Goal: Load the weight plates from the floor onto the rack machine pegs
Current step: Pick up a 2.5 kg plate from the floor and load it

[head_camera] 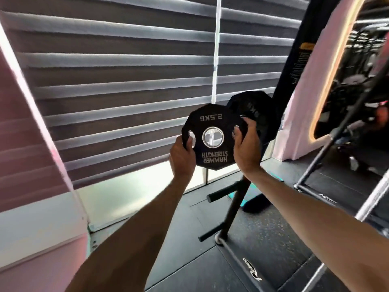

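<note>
A small black 2.5 kg weight plate [212, 123] with a silver centre ring is held up in front of me, its lettering upside down. My left hand [182, 157] grips its left edge, the thumb through a grip hole. My right hand [247, 148] grips its right edge. Just behind it, a larger black plate [260, 108] sits on the black rack post [233, 205]. Two bare pegs stick out to the left lower down the post, the upper peg [221, 194] and the lower peg [207, 236].
Grey slatted blinds [126, 81] cover the window ahead. A pink wall panel [27, 144] stands at the left. A mirror with a lit rim [345, 81] and slanted metal frame bars [336, 131] are at the right. The floor [263, 234] is dark rubber.
</note>
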The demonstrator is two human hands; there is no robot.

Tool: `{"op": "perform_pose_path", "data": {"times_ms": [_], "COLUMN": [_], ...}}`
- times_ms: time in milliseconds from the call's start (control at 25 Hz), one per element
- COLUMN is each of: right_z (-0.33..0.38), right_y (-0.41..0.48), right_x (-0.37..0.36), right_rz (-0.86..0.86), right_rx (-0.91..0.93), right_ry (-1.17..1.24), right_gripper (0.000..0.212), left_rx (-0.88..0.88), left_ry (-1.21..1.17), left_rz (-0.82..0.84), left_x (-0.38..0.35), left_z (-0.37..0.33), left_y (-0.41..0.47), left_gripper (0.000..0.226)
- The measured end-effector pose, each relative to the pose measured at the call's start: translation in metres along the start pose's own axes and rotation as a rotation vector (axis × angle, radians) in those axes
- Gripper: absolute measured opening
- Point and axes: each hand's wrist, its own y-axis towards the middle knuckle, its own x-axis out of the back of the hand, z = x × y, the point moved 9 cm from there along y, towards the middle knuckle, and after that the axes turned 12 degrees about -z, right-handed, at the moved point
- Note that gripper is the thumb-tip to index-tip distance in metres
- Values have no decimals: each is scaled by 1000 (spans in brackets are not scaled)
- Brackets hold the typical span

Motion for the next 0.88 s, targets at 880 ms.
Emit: {"op": "perform_pose_path", "data": {"times_ms": [880], "right_z": [-85], "right_y": [54], "right_x": [-57], "right_rz": [-194], "right_rx": [134], "right_ry": [-502], "right_gripper": [32], "left_rx": [223], "left_ry": [-295], "left_rz": [436], "left_x": [-251], "left_z": [75], "left_y": [37], "left_gripper": [28]}}
